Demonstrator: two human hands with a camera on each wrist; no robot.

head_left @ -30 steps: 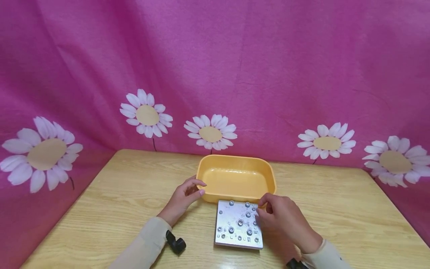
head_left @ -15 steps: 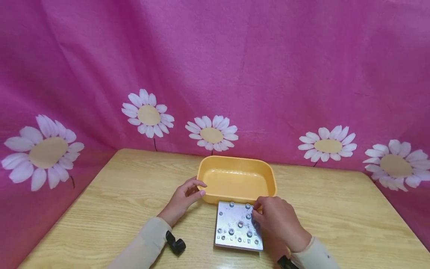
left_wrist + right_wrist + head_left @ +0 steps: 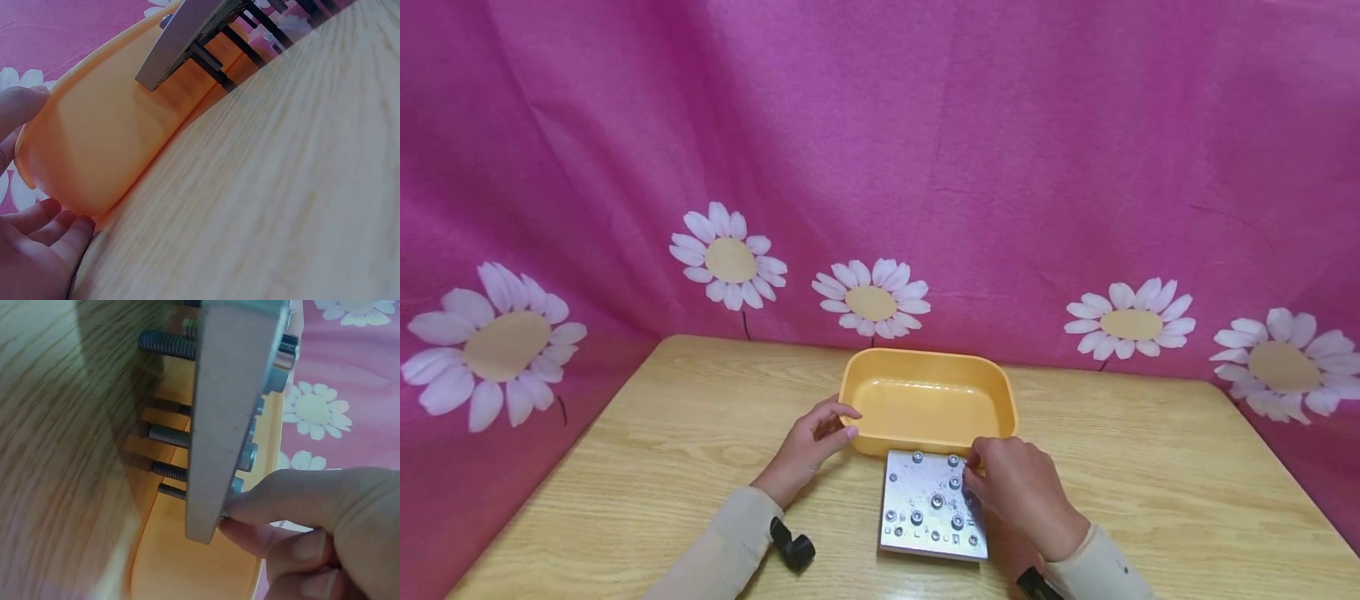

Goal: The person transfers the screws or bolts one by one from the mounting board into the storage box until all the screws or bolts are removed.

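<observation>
A silver metal plate (image 3: 925, 533) stands over the table in front of a yellow plastic tray (image 3: 928, 412). Several socket-head bolts (image 3: 937, 501) sit in it, and their threaded shanks (image 3: 169, 436) stick out below, as the right wrist view shows. At the plate's far right corner my right hand (image 3: 1026, 492) pinches a small screw between thumb and forefinger; the fingertips mostly hide its head, with a glint of metal between them. My left hand (image 3: 808, 442) holds the tray's left end, one finger over the rim (image 3: 47, 103) and the others against the outer wall.
The wooden table (image 3: 700, 433) reaches back to a pink curtain (image 3: 880, 167) printed with white daisies. Black wrist mounts (image 3: 792, 543) stick out from the sleeves. The tray's near wall stands right behind the plate's far edge.
My right hand has shifted a little left onto the plate's far right corner, then stayed nearly still over the last half second. My left hand, the tray and the plate look unchanged.
</observation>
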